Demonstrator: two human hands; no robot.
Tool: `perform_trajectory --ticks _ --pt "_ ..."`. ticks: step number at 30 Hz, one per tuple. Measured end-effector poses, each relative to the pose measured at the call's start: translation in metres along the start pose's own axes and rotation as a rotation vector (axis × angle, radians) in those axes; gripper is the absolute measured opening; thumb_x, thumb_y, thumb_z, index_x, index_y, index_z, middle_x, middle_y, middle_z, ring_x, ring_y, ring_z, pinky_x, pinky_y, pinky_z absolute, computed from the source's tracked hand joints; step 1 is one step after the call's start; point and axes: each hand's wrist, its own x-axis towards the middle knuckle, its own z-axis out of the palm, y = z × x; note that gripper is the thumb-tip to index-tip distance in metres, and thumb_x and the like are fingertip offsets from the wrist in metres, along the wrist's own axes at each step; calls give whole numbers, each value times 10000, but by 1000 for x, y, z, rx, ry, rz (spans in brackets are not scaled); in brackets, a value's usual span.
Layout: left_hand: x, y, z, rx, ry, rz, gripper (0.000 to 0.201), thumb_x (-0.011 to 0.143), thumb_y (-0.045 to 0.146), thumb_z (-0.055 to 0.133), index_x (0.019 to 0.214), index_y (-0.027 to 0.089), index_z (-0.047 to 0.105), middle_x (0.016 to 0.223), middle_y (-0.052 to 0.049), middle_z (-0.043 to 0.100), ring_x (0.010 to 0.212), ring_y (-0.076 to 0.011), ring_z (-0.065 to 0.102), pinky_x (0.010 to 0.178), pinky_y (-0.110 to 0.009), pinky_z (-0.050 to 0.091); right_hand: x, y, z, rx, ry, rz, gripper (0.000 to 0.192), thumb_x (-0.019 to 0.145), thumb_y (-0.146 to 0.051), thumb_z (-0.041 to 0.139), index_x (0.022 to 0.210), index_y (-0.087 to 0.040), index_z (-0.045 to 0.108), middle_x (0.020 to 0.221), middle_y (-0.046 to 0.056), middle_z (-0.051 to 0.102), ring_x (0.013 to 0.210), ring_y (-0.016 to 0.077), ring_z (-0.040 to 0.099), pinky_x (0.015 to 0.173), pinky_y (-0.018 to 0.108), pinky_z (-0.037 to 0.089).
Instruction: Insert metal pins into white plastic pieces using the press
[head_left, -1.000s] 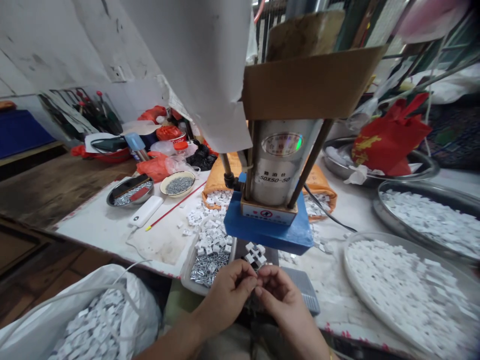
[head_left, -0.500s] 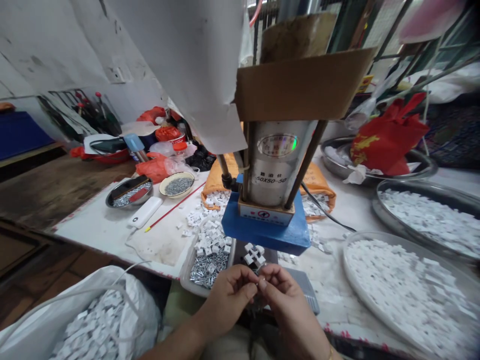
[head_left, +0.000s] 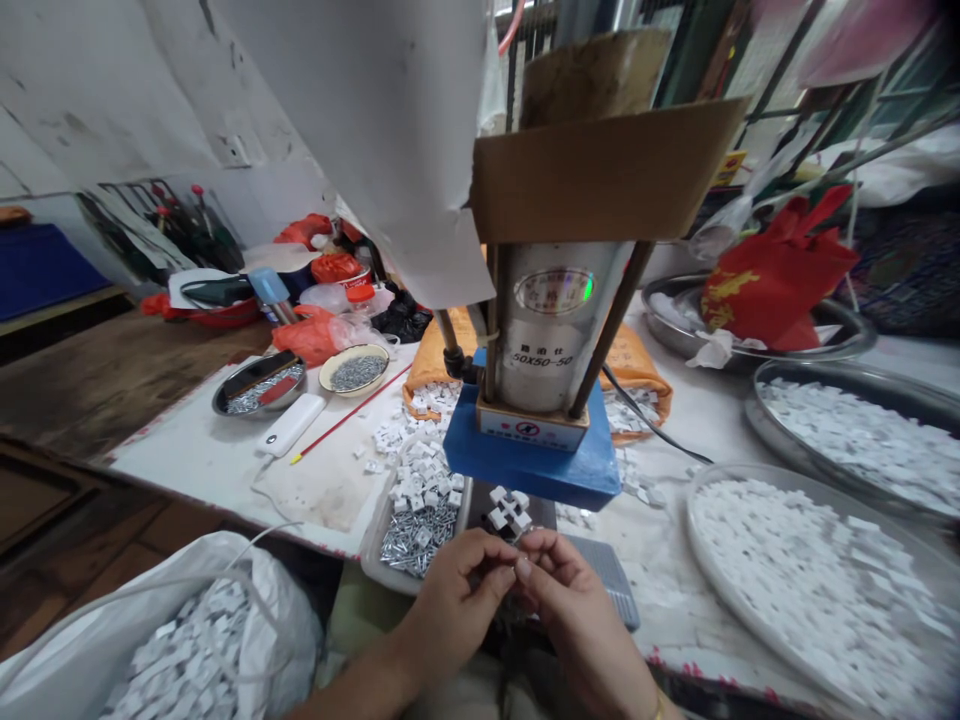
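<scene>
My left hand [head_left: 463, 590] and my right hand [head_left: 574, 600] meet fingertip to fingertip in front of the press [head_left: 551, 340]. Both are pinched closed; whatever small piece lies between the fingers is too small and hidden to name. Just beyond the fingertips, several white plastic clips [head_left: 508, 508] sit grouped under the blue head of the press. Left of them stands a plastic tub [head_left: 367, 555] holding more white clips [head_left: 427, 470] and loose steel nails [head_left: 412, 540].
White pieces fill a round tray [head_left: 697, 540] and a metal basin [head_left: 757, 420] on the right. At lower left stands a white sack [head_left: 289, 610] of clips. A bowl of nails [head_left: 356, 372], a power bank [head_left: 291, 425] and a red stick [head_left: 349, 415] lie on the left.
Almost nothing differs. Both hands stay pinched together in the same place, with only slight finger movement.
</scene>
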Motion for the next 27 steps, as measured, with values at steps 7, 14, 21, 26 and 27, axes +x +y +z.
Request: perform_trajectory --ticks 7,14,21,26,27 --pt "0 0 0 11 -23 26 154 811 107 537 874 176 659 809 -26 635 750 -144 582 692 -222 437 -1 -4 2 31 -3 23 290 643 -316 797 808 -198 589 585 -65 519 503 52 418 463 173 301" --pt "2 0 1 48 -25 -10 146 810 119 532 841 162 669 769 -32 643 731 -152 587 685 -230 434 1 -1 -1 47 -21 47 271 648 -312 790 796 -199 593 636 -42 569 537 78 483 481 194 332" --pt "4 2 2 8 -54 -41 162 826 137 508 809 165 667 736 -23 645 700 -147 592 663 -225 440 1 -1 -2 55 -18 66 249 660 -305 779 781 -199 589 602 -41 581 507 84 471 476 200 336" --pt "4 2 2 21 -42 -42 172 820 127 505 781 169 666 714 -18 646 681 -145 588 655 -224 434 -1 -3 -1 74 -19 90 251 661 -329 776 747 -201 579 551 -46 578 476 77 448 460 189 301" --pt "4 1 2 23 -40 -37 170 819 125 506 780 169 666 712 -17 646 679 -143 587 653 -221 432 -1 -3 -1 73 -20 91 250 662 -330 776 743 -201 578 550 -45 580 476 77 448 459 188 297"
